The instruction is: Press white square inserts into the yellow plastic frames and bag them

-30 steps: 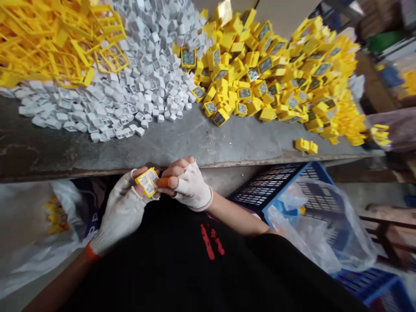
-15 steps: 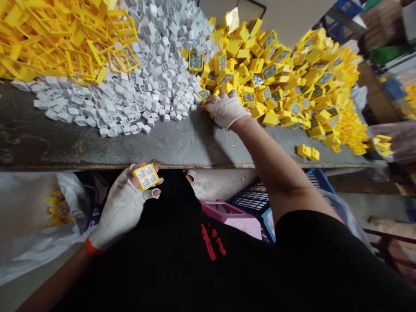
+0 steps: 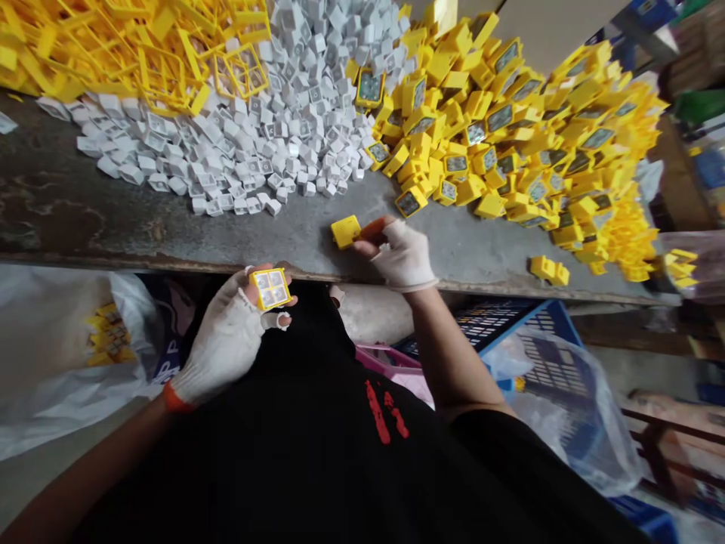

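Observation:
My left hand [image 3: 226, 340], in a white glove, is closed on a small yellow frame [image 3: 270, 289] filled with white squares, held just below the bench edge. My right hand [image 3: 399, 253], also gloved, pinches a yellow box piece [image 3: 346, 231] over the grey bench top [image 3: 170, 234], near its front edge. Behind it lies a big heap of yellow box pieces [image 3: 510, 128]. A heap of small white cubes [image 3: 266, 143] lies at the middle back. Empty yellow frames [image 3: 141, 53] are piled at the back left.
A blue crate [image 3: 510, 325] lined with a clear plastic bag [image 3: 566, 408] stands under the bench to the right, with a pink container [image 3: 390, 363] beside it. A white plastic bag [image 3: 57, 363] holding yellow pieces sits at the lower left. Two loose yellow pieces [image 3: 547, 268] lie near the bench's front right.
My right hand left the filled frame, reached into the yellow heap, then came back toward the front edge with one yellow box piece. My left hand kept the filled frame.

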`<state>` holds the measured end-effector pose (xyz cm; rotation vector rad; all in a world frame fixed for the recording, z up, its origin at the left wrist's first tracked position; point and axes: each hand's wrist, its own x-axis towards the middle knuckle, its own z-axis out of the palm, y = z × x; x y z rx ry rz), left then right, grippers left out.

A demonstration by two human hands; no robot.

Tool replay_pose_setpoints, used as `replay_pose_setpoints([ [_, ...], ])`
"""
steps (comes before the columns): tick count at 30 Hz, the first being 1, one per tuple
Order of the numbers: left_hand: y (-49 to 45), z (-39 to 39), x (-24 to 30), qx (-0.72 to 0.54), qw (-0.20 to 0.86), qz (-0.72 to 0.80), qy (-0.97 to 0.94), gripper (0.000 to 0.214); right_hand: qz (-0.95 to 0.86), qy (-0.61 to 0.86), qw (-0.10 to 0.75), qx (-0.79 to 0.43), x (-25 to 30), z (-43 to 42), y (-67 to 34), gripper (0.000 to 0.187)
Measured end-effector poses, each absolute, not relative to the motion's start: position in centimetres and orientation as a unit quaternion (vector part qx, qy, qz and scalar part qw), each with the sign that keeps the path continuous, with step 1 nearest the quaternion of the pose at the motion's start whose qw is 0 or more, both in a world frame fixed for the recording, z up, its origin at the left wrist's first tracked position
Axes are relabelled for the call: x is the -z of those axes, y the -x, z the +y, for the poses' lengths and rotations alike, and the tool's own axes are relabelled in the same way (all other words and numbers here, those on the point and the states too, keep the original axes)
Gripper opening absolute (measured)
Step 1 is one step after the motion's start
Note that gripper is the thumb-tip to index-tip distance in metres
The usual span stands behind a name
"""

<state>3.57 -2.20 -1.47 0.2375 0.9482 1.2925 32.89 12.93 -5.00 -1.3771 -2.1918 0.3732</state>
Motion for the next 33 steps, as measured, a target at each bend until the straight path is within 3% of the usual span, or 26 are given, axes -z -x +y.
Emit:
replay_pose_setpoints([
  [3,-3.7,-2.4,1.7,-0.577,0.687,0.43,-0.101,0.032,-0.855,0.437,0.252,-0.119,2.3,15.2,-33.7,0.039],
  [6,-3.7,-2.5,1.9,-0.566,0.693,0.435,-0.102,0.026,-0.94,0.32,0.095,-0.069,0.6,18.1,-33.6,0.06],
  [8,-3.7,-2.5,2.0,-0.561,0.694,0.438,-0.103,0.027,-0.964,0.253,0.003,-0.078,0.2,19.4,-33.0,0.063],
  [10,-3.8,-2.6,2.1,-0.565,0.691,0.44,-0.101,0.027,-0.969,0.218,-0.029,-0.108,0.1,19.6,-31.9,0.053],
  [12,-3.8,-2.7,2.1,-0.572,0.695,0.427,-0.093,0.027,-0.968,0.212,0.001,-0.132,0.0,18.5,-30.6,0.051],
  [16,-3.9,-2.8,1.7,-0.569,0.716,0.398,-0.069,0.031,-0.945,0.239,0.13,-0.182,-0.8,13.6,-27.6,0.081],
  [20,-3.9,-2.8,1.2,-0.569,0.713,0.408,-0.035,0.04,-0.923,0.25,0.177,-0.231,-1.0,9.9,-25.4,0.067],
  [23,-3.9,-2.9,1.2,-0.569,0.714,0.408,-0.027,0.038,-0.92,0.23,0.216,-0.234,-0.1,9.5,-24.9,0.069],
  [27,-3.8,-3.1,1.7,-0.581,0.703,0.406,-0.055,0.03,-0.926,0.203,0.245,-0.203,0.8,9.8,-24.9,0.066],
  [33,-4.0,-3.7,2.6,-0.595,0.677,0.415,-0.122,0.043,-0.937,0.165,0.284,-0.123,1.2,9.0,-25.0,0.055],
])
